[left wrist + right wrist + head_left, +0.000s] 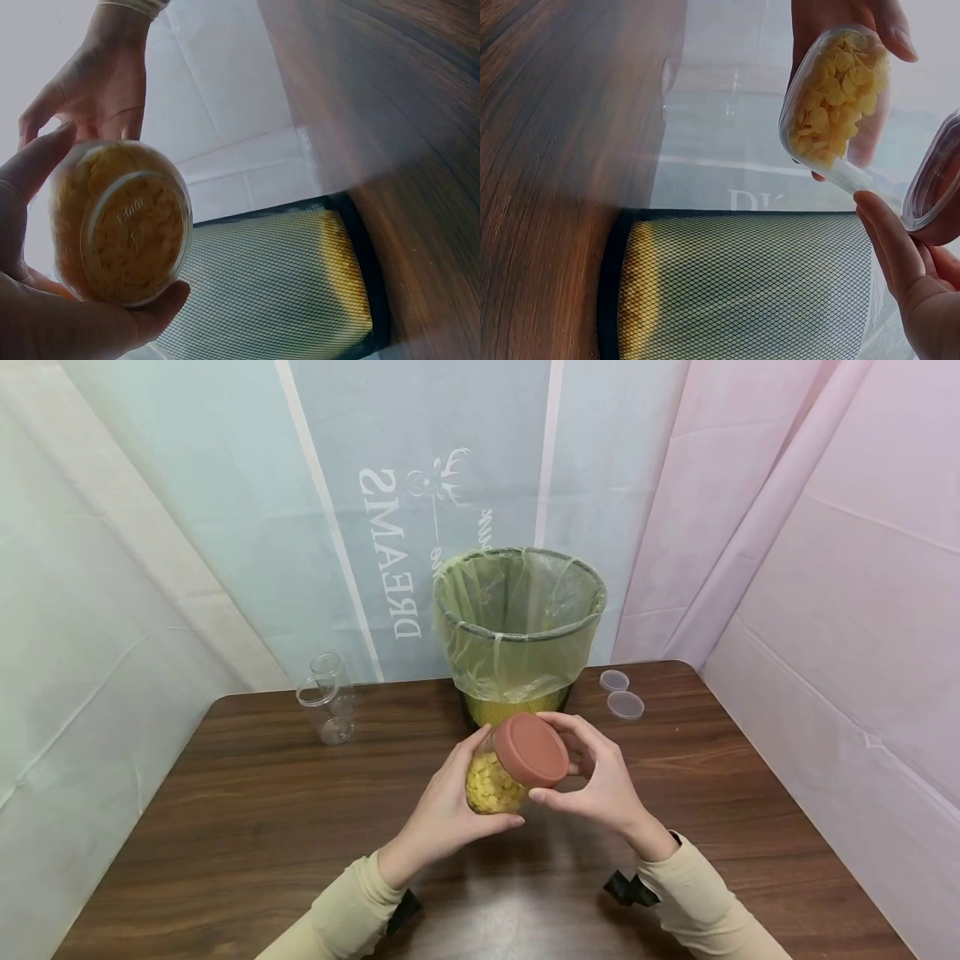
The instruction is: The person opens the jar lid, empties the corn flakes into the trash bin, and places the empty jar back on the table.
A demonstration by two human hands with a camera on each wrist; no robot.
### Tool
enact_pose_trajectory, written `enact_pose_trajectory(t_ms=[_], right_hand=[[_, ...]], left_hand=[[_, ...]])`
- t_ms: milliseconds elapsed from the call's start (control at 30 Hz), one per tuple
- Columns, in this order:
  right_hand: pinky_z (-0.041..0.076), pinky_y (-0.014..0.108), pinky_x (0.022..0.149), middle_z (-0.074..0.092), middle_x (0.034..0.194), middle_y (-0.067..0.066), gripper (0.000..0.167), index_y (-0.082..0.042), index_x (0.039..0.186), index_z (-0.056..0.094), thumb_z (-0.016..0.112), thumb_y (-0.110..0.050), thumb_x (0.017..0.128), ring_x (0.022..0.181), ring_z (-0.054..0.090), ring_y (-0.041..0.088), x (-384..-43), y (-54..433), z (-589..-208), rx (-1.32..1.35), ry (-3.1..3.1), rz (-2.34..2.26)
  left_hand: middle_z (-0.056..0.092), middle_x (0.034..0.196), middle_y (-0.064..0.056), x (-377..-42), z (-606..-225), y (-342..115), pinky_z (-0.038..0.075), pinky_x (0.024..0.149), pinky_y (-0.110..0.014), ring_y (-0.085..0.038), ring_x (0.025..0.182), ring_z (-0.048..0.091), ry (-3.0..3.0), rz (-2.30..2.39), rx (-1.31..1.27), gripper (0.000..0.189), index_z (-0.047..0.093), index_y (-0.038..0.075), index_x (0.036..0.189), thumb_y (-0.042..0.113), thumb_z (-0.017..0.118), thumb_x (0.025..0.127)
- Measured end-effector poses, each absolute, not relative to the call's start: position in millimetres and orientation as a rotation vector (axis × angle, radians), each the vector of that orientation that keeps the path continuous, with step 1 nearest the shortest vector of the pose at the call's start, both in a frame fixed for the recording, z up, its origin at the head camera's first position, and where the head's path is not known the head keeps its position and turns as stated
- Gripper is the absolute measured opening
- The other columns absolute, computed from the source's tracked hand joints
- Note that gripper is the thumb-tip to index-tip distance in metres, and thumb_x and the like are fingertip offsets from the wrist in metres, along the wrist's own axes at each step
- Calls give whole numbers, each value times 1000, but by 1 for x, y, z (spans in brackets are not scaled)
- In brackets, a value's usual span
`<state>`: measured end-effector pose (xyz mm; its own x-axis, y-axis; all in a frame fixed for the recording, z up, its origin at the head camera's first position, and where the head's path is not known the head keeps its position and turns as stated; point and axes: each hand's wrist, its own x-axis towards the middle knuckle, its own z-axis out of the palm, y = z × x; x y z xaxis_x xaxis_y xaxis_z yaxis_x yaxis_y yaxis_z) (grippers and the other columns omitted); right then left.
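A clear jar [493, 785] partly filled with yellow flake-like pieces is held tilted above the table. My left hand [438, 814] grips the jar's body, thumb on the near side and fingers round the far side. Over the mouth sits a round reddish-pink lid [534, 750], its top turned up and to the right. With thumb and fingers, my right hand [600, 783] holds the lid by its edge. The jar's base [135, 236] faces the left wrist view. Clear wall shows between the yellow flakes [840, 97] and the lid in the right wrist view.
Just beyond the hands stands a mesh waste bin [517, 700] with a pale green bag liner [517, 664]. Clear plastic cups [324, 706] are at the back left. Two clear round lids [626, 705] lie right of the bin. Fabric walls [840, 635] surround the wooden table [262, 793].
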<state>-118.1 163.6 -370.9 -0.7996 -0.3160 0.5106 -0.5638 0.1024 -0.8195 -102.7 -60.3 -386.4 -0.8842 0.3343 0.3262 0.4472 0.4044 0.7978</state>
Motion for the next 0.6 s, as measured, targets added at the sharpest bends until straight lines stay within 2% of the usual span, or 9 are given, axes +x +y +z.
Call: enact_pose_trajectory(t_ms=[200, 333, 500, 600], right_hand=[[57, 30, 71, 56, 124, 10, 81, -8, 135, 47, 83, 6, 63, 105, 62, 16, -118, 164, -371, 887, -2154, 1827], [57, 31, 72, 56, 125, 9, 81, -9, 135, 47, 81, 6, 64, 105, 62, 17, -118, 164, -370, 890, -2165, 1850], [57, 32, 74, 56, 125, 6, 78, -13, 137, 45, 80, 3, 69, 103, 63, 17, -119, 165, -368, 890, -2215, 1851], [57, 32, 74, 57, 123, 7, 71, -12, 137, 46, 76, 1, 74, 101, 64, 16, -121, 165, -366, 891, -2242, 1814]], left_hand=[[42, 141, 7, -102, -385, -57, 44, 98, -42, -13, 122, 48, -2515, -1498, -685, 104, 29, 29, 146, 36, 89, 61], [45, 136, 7, -101, -385, -57, 46, 95, -39, -11, 117, 50, -2504, -1490, -669, 102, 33, 26, 144, 36, 89, 59], [52, 127, 8, -102, -384, -56, 49, 89, -35, -10, 109, 54, -2470, -1459, -641, 96, 41, 27, 139, 37, 90, 56], [55, 123, 8, -103, -385, -55, 50, 86, -34, -9, 106, 55, -2461, -1434, -625, 93, 44, 28, 135, 38, 90, 55]])
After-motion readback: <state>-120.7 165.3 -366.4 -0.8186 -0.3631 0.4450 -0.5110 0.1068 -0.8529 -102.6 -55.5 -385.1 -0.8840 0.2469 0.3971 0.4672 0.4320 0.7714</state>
